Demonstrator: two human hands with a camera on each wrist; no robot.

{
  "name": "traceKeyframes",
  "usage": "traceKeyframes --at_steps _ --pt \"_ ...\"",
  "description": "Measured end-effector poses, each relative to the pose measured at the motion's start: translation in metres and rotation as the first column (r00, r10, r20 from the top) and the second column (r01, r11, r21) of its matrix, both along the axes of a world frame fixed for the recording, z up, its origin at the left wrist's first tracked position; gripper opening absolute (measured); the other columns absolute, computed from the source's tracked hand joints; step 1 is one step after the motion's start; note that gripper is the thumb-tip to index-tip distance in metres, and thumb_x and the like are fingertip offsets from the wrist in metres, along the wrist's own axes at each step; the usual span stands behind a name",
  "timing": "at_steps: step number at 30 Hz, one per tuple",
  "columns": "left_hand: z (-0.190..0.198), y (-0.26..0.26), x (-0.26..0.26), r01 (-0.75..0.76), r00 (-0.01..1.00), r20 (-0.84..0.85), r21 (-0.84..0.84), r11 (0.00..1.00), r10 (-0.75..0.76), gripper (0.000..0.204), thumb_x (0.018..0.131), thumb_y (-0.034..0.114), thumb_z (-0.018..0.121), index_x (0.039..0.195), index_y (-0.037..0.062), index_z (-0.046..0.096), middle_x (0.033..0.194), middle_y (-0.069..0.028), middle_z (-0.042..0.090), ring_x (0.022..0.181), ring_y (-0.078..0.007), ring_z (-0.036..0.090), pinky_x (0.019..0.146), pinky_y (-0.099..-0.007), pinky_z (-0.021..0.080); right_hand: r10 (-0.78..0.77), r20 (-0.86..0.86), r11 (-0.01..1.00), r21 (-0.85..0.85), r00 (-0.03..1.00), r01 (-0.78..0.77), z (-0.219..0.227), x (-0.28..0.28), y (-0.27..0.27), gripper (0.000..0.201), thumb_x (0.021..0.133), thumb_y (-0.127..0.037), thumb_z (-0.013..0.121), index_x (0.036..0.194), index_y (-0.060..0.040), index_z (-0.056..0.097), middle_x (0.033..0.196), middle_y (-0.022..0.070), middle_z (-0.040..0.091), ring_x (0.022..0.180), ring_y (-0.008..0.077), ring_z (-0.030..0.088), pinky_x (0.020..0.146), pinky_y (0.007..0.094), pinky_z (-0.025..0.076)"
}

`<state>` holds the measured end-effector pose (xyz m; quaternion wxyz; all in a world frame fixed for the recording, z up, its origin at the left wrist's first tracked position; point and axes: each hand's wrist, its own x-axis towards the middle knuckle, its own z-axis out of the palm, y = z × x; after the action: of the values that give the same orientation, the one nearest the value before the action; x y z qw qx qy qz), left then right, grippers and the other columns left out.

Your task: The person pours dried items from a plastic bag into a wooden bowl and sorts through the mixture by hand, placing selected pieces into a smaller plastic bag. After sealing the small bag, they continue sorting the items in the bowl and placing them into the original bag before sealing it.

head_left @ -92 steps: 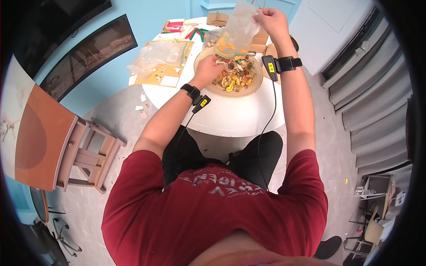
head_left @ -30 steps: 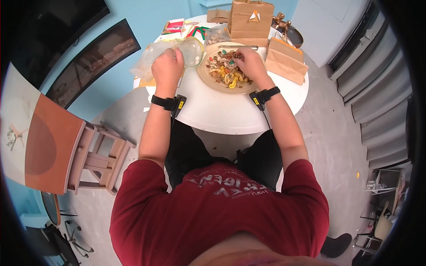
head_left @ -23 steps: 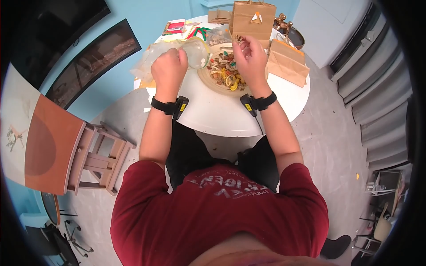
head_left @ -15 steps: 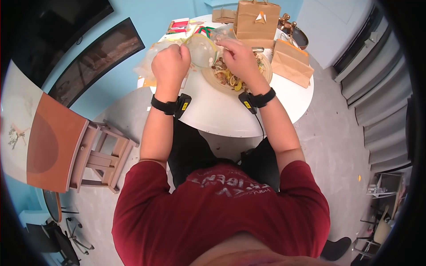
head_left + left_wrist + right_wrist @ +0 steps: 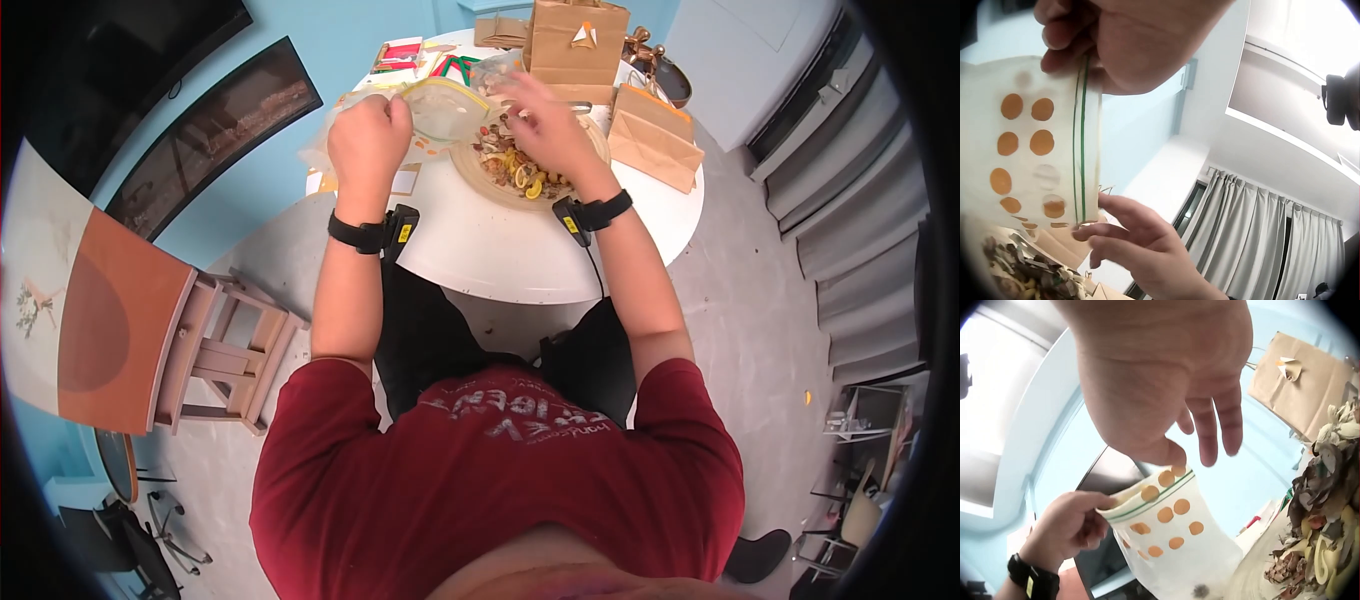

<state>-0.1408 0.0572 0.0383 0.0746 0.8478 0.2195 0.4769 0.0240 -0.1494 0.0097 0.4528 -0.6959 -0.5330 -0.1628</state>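
My left hand (image 5: 366,140) pinches the top edge of a clear zip bag (image 5: 447,110) with orange dots, left of the plate. In the right wrist view the bag (image 5: 1175,550) hangs with its mouth up, and a dark spot shows through near its bottom. My right hand (image 5: 548,128) is at the far side of the bag's mouth, its fingers spread and nothing seen between them. Below that hand lies a round woven plate (image 5: 470,180) heaped with a dried mix (image 5: 520,172) of petals, yellow curls and brown pieces.
A tall brown paper bag (image 5: 575,55) stands behind the plate and another paper bag (image 5: 655,140) lies to its right. Behind the zip bag are another clear bag (image 5: 497,72) and red and green strips (image 5: 455,68). A dark round tray (image 5: 672,82) holds gold ornaments.
The zip bag has passed from my right hand to my left. My right hand dipped to the mix, lifted a small brown piece and moved left to the bag's mouth, where its fingers are now spread.
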Motion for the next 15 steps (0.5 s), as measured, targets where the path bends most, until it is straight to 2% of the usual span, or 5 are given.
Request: traceKeyframes --at_steps 1,4,7,12,15 --pt "0.001 0.002 -0.001 -0.015 1.0 0.008 -0.001 1.0 0.015 0.032 0.089 0.026 0.064 0.068 0.0027 0.071 0.065 -0.0205 0.066 0.06 -0.0404 0.066 0.057 -0.0462 0.055 -0.013 -0.093 0.995 0.098 0.996 0.022 0.005 0.002 -0.005 0.037 0.088 -0.004 0.063 0.124 -0.01 0.071 0.146 0.0192 0.058 0.107 0.0334 0.071 0.088 0.0392 0.057" --pt "0.004 0.004 -0.005 -0.041 0.999 0.028 -0.005 0.999 0.041 0.032 0.089 0.026 0.063 0.071 0.0022 0.073 0.065 -0.0204 0.067 0.06 -0.0404 0.066 0.058 -0.0463 0.055 -0.309 -0.067 0.947 -0.11 0.949 0.301 -0.005 0.045 -0.027 0.036 0.086 -0.003 0.061 0.121 -0.0056 0.071 0.127 0.0235 0.068 0.11 0.0388 0.068 0.095 0.0422 0.055" --pt "0.007 0.004 -0.007 -0.036 0.998 0.044 -0.005 0.999 0.036 0.033 0.09 0.027 0.062 0.072 0.0019 0.074 0.065 -0.0204 0.066 0.06 -0.0404 0.067 0.058 -0.0465 0.055 -0.409 -0.055 0.862 -0.35 0.911 0.366 -0.029 0.072 -0.041 0.043 0.084 -0.001 0.06 0.126 -0.0029 0.069 0.117 0.0251 0.071 0.112 0.0398 0.067 0.097 0.0436 0.054" --pt "0.013 -0.003 -0.009 -0.033 0.998 0.055 -0.036 0.999 0.035 0.035 0.089 0.028 0.062 0.069 0.0011 0.073 0.064 -0.0219 0.065 0.06 -0.0416 0.065 0.059 -0.0476 0.055 -0.337 -0.008 0.864 -0.401 0.941 0.306 -0.053 0.077 -0.039 0.042 0.084 -0.004 0.061 0.124 -0.0072 0.072 0.117 0.0245 0.071 0.112 0.0403 0.067 0.097 0.0461 0.053" --pt "0.016 -0.006 -0.011 -0.002 1.0 -0.027 -0.117 0.993 -0.001 0.036 0.087 0.028 0.061 0.065 -0.0005 0.07 0.063 -0.0235 0.063 0.058 -0.0424 0.063 0.058 -0.0476 0.053 -0.332 0.025 0.853 -0.42 0.943 0.311 -0.057 0.077 -0.033 0.037 0.085 -0.005 0.061 0.12 -0.0091 0.074 0.114 0.0229 0.072 0.108 0.0402 0.068 0.096 0.0473 0.054"
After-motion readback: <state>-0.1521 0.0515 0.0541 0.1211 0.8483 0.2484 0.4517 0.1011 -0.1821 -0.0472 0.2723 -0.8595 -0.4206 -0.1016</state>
